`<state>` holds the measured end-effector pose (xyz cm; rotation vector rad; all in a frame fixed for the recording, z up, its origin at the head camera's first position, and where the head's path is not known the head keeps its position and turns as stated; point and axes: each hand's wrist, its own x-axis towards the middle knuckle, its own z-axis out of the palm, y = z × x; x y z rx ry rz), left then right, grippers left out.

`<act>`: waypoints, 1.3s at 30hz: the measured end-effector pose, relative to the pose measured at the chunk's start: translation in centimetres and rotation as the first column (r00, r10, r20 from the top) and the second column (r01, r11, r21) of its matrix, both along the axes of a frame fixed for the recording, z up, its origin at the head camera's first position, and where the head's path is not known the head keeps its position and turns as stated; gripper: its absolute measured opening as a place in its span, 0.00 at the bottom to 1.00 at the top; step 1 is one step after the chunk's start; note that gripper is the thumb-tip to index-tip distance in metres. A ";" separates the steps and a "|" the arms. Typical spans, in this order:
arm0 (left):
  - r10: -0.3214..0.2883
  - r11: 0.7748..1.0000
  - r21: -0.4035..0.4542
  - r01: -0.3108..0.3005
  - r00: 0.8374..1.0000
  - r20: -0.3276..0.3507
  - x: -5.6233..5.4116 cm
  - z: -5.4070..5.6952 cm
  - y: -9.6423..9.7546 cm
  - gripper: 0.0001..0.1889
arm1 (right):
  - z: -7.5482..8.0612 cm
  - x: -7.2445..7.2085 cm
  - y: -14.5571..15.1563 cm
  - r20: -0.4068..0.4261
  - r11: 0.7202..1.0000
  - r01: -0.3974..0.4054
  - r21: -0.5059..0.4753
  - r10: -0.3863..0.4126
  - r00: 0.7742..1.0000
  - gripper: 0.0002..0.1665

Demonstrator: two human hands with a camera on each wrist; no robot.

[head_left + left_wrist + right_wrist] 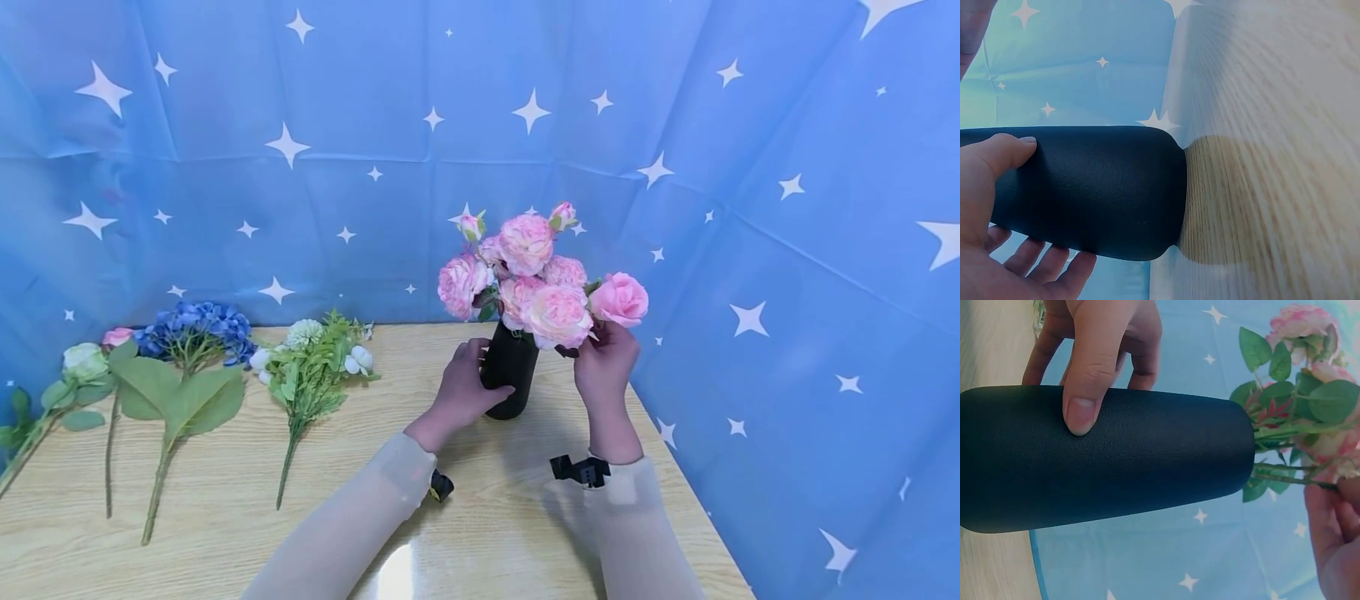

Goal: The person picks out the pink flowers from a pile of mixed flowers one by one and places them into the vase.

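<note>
A black vase (514, 379) stands upright on the table and holds several pale pink ruffled flowers (558, 315). My left hand (467, 385) grips its side, with the thumb in front and the fingers around the far side. At the right of the bouquet, my right hand (609, 360) pinches the stem of a pink rose (620, 300) just under its bloom. In the right wrist view, that green stem (1282, 478) runs from the right fingertips into the vase mouth, beside other stems and leaves. The lower stem ends are hidden inside the vase.
On the wooden table (225, 508) at left lie a blue hydrangea (197, 332) with broad leaves, a white-green rose (84, 363), a pink flower (117, 336) and a green bunch with white blooms (307, 375). A blue star-patterned curtain (360, 92) hangs behind and along the right edge.
</note>
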<state>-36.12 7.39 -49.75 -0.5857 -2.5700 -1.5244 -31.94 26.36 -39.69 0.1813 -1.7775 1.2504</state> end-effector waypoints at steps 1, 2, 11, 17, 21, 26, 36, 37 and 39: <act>0.000 1.000 -0.001 0.000 1.000 -0.002 0.0 0.0 0.0 0.40 | 0.0 0.0 0.0 0.003 1.000 0.002 0.000 -0.002 1.000 0.10; 0.001 1.000 -0.002 -0.001 1.000 -0.005 0.0 0.0 0.0 0.40 | 0.0 0.0 0.0 0.011 1.000 -0.006 -0.006 0.006 1.000 0.10; 0.002 1.000 -0.003 -0.002 1.000 -0.013 -0.1 -0.1 0.0 0.40 | -0.6 -0.4 -0.2 0.048 0.999 -0.035 0.009 0.035 0.998 0.09; -0.001 1.000 0.003 0.001 1.000 -0.007 -0.1 -0.1 -0.1 0.40 | -1.6 -1.4 -0.4 0.072 0.994 -0.018 0.108 0.010 0.997 0.07; 0.003 1.000 -0.016 -0.003 1.000 -0.007 -0.2 -0.2 0.0 0.40 | -2.3 -1.9 -0.4 0.063 0.978 0.038 0.203 -0.052 0.997 0.07; 0.005 1.000 -0.019 -0.005 1.000 -0.010 -0.2 -0.1 0.0 0.40 | -2.9 -2.4 -0.5 0.086 0.977 0.005 0.215 -0.024 0.996 0.04; -0.001 1.000 -0.012 0.000 1.000 -0.015 -0.1 -0.2 0.0 0.40 | -3.1 -2.4 -0.3 0.131 0.984 -0.017 0.176 -0.007 0.991 0.05; 0.001 1.000 -0.012 -0.001 1.000 -0.016 -0.1 -0.2 0.0 0.40 | -3.1 -2.5 -0.3 0.140 0.985 -0.022 0.172 -0.002 0.990 0.05; 0.002 1.000 -0.010 -0.002 1.000 -0.017 -0.1 -0.3 0.0 0.40 | -3.1 -2.4 -0.2 0.155 0.986 -0.034 0.165 0.008 0.988 0.07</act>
